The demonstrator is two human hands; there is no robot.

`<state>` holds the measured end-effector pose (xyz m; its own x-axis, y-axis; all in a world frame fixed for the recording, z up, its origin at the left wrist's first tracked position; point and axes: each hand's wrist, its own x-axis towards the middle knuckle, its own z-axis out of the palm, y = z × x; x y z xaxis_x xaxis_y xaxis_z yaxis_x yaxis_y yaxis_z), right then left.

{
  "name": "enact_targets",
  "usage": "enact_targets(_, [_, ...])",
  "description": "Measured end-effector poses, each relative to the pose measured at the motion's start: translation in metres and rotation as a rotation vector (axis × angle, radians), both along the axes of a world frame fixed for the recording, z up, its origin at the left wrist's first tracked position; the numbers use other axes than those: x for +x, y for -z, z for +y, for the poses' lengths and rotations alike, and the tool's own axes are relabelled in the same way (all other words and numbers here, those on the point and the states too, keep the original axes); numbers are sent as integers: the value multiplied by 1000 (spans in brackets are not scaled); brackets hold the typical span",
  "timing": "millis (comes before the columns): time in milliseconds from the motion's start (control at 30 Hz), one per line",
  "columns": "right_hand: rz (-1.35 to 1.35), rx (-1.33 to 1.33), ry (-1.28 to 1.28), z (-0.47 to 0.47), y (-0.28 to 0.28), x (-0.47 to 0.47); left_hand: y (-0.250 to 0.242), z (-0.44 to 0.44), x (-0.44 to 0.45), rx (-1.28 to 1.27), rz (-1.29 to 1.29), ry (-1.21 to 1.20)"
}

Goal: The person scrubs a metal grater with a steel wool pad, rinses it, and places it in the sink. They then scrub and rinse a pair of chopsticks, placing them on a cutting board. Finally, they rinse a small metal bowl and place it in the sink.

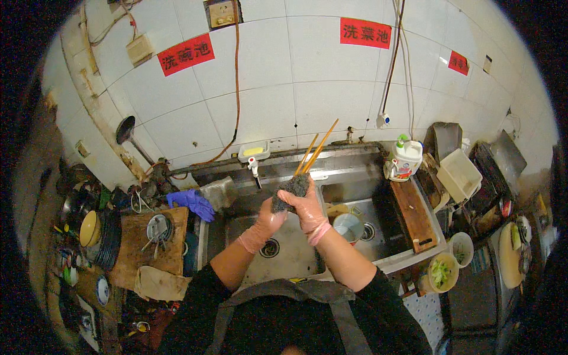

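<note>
Both hands wear thin, clear gloves with pink cuffs and meet over the left basin of a steel double sink [284, 257]. My right hand [310, 206] presses a dark grey scouring pad [298, 184], probably steel wool, around a bunch of wooden chopsticks [320, 148]. Their upper ends stick out of the pad, tilted up and to the right. Against the pad's lower left side, my left hand [270, 219] is closed; the lower ends of the chopsticks are hidden there. A white tap [253, 165] with a dark spout is just beyond the hands.
In the right basin sits a pale bowl [347, 227]. A wooden board [410, 213] and white detergent jug [404, 159] line the sink's right side. Blue-purple rubber gloves [193, 204] and a cutting board [133, 248] lie left. A tub of chopped greens [440, 273] stands right.
</note>
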<state>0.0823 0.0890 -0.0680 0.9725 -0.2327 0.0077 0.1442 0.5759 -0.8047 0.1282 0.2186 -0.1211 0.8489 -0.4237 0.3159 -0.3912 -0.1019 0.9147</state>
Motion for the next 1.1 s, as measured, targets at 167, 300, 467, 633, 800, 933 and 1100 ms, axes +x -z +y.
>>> enact_targets(167, [105, 214, 161, -1, 31, 17, 10, 0, 7, 88, -524, 292])
enact_targets(300, [137, 179, 105, -30, 31, 38, 4, 14, 10, 354, -657, 255])
enact_targets(467, [50, 388, 118, -59, -7, 52, -12, 25, -5, 382, -61, 201])
enact_targets(633, [107, 372, -19, -10, 9, 30, -13, 10, 7, 307, -540, 231])
enact_targets(800, [158, 147, 6, -34, 17, 37, -10, 24, 9, 526, -605, 271])
enact_targets(933, [31, 422, -25, -57, -6, 46, -17, 37, -9, 444, -85, 221])
enact_targets(1100, [181, 182, -125, -7, 4, 26, -29, 13, -12, 261, -257, 146])
